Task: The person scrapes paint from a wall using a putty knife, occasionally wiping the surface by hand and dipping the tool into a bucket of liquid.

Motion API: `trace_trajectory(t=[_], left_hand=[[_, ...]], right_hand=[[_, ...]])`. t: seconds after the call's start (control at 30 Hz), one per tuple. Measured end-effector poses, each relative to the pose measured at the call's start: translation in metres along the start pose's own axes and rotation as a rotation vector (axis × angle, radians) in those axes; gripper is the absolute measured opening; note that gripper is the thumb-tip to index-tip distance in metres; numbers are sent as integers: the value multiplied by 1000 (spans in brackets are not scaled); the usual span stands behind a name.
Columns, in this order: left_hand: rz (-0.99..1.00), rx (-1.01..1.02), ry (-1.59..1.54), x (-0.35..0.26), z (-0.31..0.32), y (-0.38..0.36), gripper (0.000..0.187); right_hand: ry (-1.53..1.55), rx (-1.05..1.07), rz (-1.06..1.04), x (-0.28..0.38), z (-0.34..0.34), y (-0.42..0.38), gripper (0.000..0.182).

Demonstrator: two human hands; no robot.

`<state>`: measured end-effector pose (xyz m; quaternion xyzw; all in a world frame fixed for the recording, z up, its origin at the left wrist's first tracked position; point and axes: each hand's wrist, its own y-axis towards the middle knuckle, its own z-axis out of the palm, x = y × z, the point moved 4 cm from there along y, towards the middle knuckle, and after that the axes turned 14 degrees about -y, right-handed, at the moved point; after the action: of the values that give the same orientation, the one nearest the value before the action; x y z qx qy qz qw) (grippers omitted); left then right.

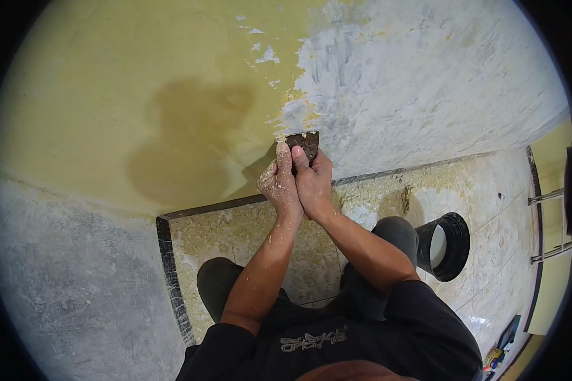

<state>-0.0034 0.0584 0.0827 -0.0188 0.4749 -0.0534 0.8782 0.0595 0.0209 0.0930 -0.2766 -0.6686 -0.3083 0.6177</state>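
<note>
Both hands are closed together on a scraper (309,141), whose dark, paint-crusted blade lies against the wall. My left hand (279,184), speckled with paint flakes, has its fingers along the blade's left side. My right hand (314,181) wraps the lower right part, its thumb pressed on the blade's face. The scraper's handle is hidden by the hands. Yellow paint (108,82) covers the wall left of the blade. Above and to the right the wall is stripped to a pale grey-white surface (426,89), with ragged yellow edges.
A black bucket (461,244) with whitish contents stands on the tiled floor right of my knee. Paint flakes (305,260) litter the floor along the dark baseboard (216,206). A grey wall (82,279) is at left. Metal rails (546,198) and small colourful items (493,357) are far right.
</note>
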Motion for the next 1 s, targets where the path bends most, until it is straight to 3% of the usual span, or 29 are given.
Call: trace_trajectory(t=[0.17, 0.23, 0.27, 0.43, 0.53, 0.6, 0.7, 0.73, 0.83, 0.93, 1.0], left_hand=[[88, 31, -49, -28, 7, 11, 40], [120, 47, 122, -24, -1, 19, 40], [84, 0, -12, -12, -4, 15, 41], [-28, 25, 107, 15, -19, 4, 36], [-45, 34, 112, 18, -17, 4, 39], [60, 61, 134, 7, -10, 8, 40], [14, 87, -8, 1, -1, 11, 40], [178, 137, 443, 1, -11, 15, 40], [79, 79, 170, 20, -14, 2, 41], [112, 78, 214, 18, -11, 7, 42], [101, 106, 206, 8, -5, 9, 42]], right_hand=[[98, -16, -113, 38, 12, 13, 26], [-5, -41, -183, 30, 13, 11, 26], [48, -25, -128, 16, 16, 8, 26], [149, -19, 52, -27, 7, -6, 27], [121, -25, 61, -27, 4, -5, 27], [104, -23, 66, -16, 4, 1, 28], [66, -15, -65, -8, 4, 2, 30], [25, -33, -64, -17, 1, 1, 30], [94, -45, 13, -35, 1, -3, 31], [114, -62, 50, -33, 0, 2, 24], [10, -20, -66, -13, -3, 7, 24]])
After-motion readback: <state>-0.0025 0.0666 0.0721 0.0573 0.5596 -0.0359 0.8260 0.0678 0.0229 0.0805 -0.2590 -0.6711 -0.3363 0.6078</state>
